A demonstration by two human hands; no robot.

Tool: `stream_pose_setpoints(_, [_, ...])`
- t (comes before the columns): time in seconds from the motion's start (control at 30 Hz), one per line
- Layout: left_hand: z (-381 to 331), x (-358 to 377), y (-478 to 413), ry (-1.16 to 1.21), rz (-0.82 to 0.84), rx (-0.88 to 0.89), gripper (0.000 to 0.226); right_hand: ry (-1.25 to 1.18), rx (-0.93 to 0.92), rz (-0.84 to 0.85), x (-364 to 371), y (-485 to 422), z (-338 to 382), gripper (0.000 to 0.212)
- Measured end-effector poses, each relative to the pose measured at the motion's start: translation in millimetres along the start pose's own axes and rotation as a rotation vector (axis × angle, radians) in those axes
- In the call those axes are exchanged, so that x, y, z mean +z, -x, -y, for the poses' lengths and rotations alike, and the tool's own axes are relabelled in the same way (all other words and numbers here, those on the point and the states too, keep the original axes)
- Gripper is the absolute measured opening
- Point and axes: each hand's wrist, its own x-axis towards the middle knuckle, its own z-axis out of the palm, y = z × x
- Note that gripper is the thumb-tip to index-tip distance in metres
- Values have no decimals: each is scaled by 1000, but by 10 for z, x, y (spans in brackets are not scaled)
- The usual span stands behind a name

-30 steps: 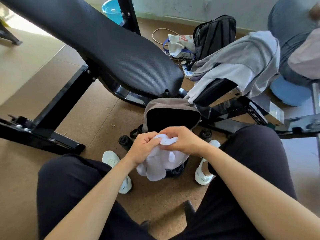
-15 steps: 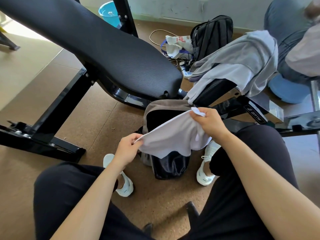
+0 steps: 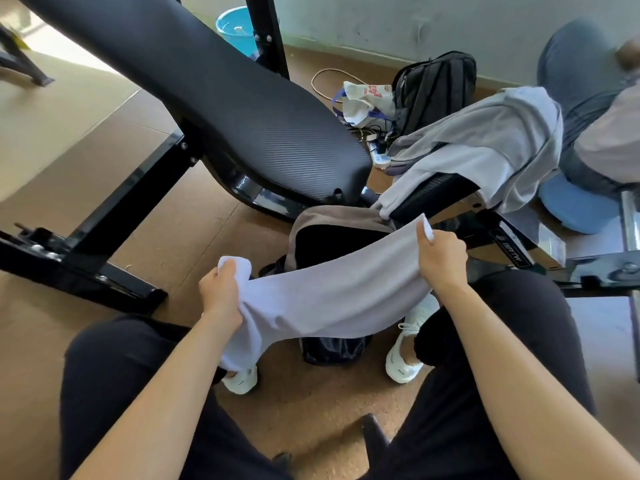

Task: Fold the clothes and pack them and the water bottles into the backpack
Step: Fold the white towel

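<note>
A white garment (image 3: 332, 299) hangs stretched between my two hands above my knees. My left hand (image 3: 220, 294) grips its bunched left end, and my right hand (image 3: 441, 254) pinches its upper right corner. Behind the cloth stands the open backpack (image 3: 332, 223), grey-brown outside with a dark interior, on the floor between my white shoes. A grey garment (image 3: 485, 147) lies draped over the black seat pad on the right. No water bottle shows; the cloth hides the floor beside the pack.
A black padded bench (image 3: 221, 98) on a black steel frame (image 3: 86, 265) slants across the left and middle. A second black backpack (image 3: 436, 88), a plastic bag (image 3: 367, 98) and cables lie by the wall. Another person in jeans (image 3: 581, 91) sits at the right.
My hands have drawn apart, the left moving left and the right moving up and right. The white garment went from a bunched wad to a long stretched band.
</note>
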Motion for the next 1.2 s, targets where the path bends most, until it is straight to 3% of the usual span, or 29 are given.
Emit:
stream_pose_setpoints(0.07, [-29, 5, -6, 41, 8, -52, 11, -80, -1, -9, 26, 3, 3, 61])
stream_pose_setpoints(0.17, [33, 44, 60, 107, 107, -106, 23, -395, -27, 105, 109, 93, 32, 54])
stream_pose_setpoints(0.23, [94, 89, 132, 28, 193, -41, 12, -491, -64, 176, 169, 173, 54, 51])
stream_pose_setpoints(0.27, [125, 118, 174, -10, 241, 6, 21, -506, -88, 200, 199, 214, 67, 52])
stream_pose_setpoints(0.33, [177, 192, 263, -63, 353, 102, 34, -514, -149, 244, 272, 293, 97, 56])
stream_pose_setpoints(0.6, [339, 433, 601, -182, 634, 315, 36, -234, -545, 462, 585, 673, 183, 50])
stream_pose_setpoints(0.7, [372, 472, 624, -166, 689, 320, 25, -191, -518, 559, 667, 701, 178, 38])
stream_pose_setpoints(0.83, [350, 480, 613, -150, 697, 368, 14, -218, -484, 645, 653, 686, 217, 42])
stream_pose_setpoints(1.07, [317, 446, 590, -179, 739, 510, 12, -354, -419, 797, 606, 687, 209, 46])
stream_pose_setpoints(1.2, [297, 413, 570, -184, 761, 545, 18, -304, -446, 855, 522, 701, 290, 31])
